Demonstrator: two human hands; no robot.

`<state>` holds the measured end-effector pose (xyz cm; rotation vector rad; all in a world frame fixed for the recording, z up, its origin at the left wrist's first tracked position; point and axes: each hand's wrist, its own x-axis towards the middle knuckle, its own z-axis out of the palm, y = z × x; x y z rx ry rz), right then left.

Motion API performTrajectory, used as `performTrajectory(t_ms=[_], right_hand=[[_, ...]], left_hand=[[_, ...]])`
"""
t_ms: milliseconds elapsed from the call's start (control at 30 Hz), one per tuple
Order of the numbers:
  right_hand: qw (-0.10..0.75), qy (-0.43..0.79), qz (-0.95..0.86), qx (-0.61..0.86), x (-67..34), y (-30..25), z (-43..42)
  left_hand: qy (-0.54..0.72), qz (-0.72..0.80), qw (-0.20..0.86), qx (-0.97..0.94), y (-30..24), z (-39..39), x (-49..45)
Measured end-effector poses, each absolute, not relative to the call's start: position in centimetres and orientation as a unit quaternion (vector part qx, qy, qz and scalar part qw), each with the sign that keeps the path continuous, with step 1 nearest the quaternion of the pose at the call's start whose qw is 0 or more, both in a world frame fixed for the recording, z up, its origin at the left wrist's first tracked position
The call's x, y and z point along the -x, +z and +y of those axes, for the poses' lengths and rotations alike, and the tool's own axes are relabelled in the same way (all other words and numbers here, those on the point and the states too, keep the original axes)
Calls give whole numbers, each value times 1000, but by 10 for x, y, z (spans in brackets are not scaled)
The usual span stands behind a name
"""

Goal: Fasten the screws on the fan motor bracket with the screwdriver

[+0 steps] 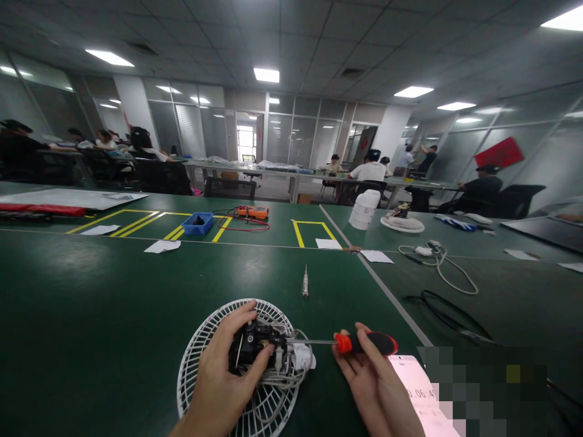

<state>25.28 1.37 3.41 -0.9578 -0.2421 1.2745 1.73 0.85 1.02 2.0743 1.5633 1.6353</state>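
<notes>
Motor assembly [257,351], black and wired, sits on the white fan grille [200,358] lying flat on the green surface [91,291] right in front of me. My left hand [228,370] clasps the motor, fingers [243,315] curled over its top and thumb pressed against its near side. My right hand [371,382] pinches the red-and-black handle of a screwdriver [364,343], whose thin shaft runs level to the left and meets the motor's white end. A white tag lies just beside my right wrist. Farther out, a small silver tool [305,282] lies alone; beyond it are paper slips, a blue tray [198,223] and an orange meter [253,211].
</notes>
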Motion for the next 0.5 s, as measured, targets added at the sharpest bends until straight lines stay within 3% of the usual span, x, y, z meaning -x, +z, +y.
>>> performTrajectory(t_ms=[500], right_hand=[[679, 569, -121, 448, -256, 28, 15]], left_hand=[[532, 512, 14, -675, 13, 4, -19]])
